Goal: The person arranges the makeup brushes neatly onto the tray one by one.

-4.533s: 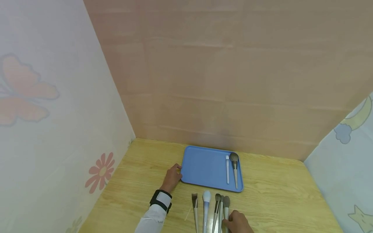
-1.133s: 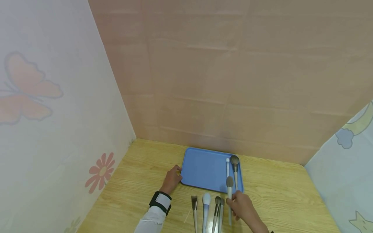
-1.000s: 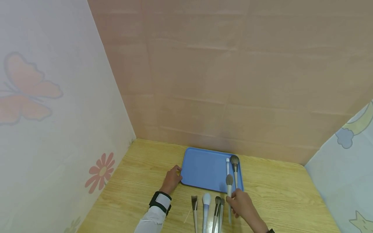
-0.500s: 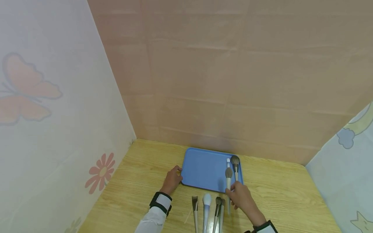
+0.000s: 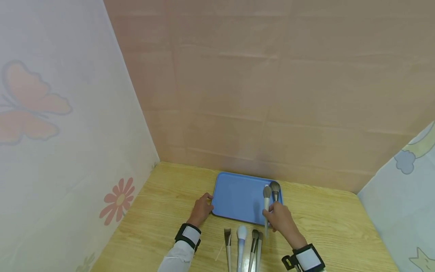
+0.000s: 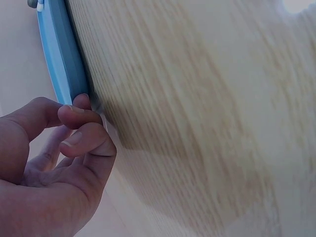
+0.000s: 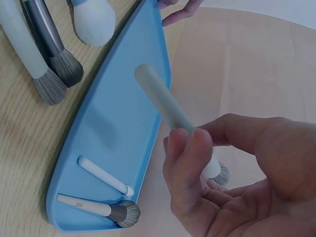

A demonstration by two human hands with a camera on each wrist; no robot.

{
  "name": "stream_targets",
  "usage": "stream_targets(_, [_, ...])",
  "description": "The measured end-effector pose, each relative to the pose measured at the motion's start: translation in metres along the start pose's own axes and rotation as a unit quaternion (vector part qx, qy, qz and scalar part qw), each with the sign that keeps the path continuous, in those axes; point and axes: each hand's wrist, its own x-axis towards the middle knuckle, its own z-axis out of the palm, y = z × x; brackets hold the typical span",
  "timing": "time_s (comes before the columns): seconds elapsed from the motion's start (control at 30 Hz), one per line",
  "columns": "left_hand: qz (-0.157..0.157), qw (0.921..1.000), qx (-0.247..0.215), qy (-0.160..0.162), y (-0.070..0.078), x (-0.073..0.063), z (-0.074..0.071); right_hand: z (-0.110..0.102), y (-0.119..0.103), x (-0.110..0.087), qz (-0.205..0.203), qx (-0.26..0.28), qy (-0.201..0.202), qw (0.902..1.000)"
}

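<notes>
My right hand (image 5: 279, 218) pinches a makeup brush (image 7: 165, 98) by its pale handle, holding it over the right part of the blue tray (image 5: 234, 196). Its grey-brown bristle head (image 5: 267, 191) points away from me. In the right wrist view, a thin white brush (image 7: 103, 175) and a large fluffy brush (image 7: 89, 205) lie in the tray beneath. The head view shows the large brush (image 5: 275, 187) partly behind my right hand, and the thin one is mostly covered by the held brush. My left hand (image 5: 200, 209) grips the tray's left rim with curled fingertips (image 6: 79, 116).
In front of the tray, several brushes lie side by side on the wooden table (image 5: 163, 211): a flat dark one (image 5: 227, 238), a white-headed one (image 5: 241, 236) and two dark-headed ones, including this brush (image 5: 255, 236). A tan wall (image 5: 217, 113) stands behind.
My right hand has picked up the rightmost brush from the front row and carried it forward over the tray. The left hand has stayed at the tray's left edge.
</notes>
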Motion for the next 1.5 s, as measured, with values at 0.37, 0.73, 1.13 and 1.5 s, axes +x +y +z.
stream_targets(0.37, [-0.006, 1.0, -0.002, 0.003, -0.001, 0.0, 0.001, 0.003, 0.001, 0.014, 0.0, 0.009, 0.011, 0.9999])
stream_targets(0.73, [-0.005, 1.0, 0.004, -0.002, -0.003, -0.002, 0.003, 0.01, 0.007, 0.025, 0.0, 0.002, 0.013, 0.9999])
stream_targets(1.13, [-0.005, 1.0, 0.003, -0.006, -0.003, -0.001, 0.002, 0.016, 0.011, 0.036, -0.016, -0.013, 0.023, 0.9995])
stream_targets(1.5, [0.001, 1.0, -0.006, -0.001, -0.002, 0.001, 0.001, 0.022, 0.008, 0.047, -0.029, -0.012, 0.026, 0.9992])
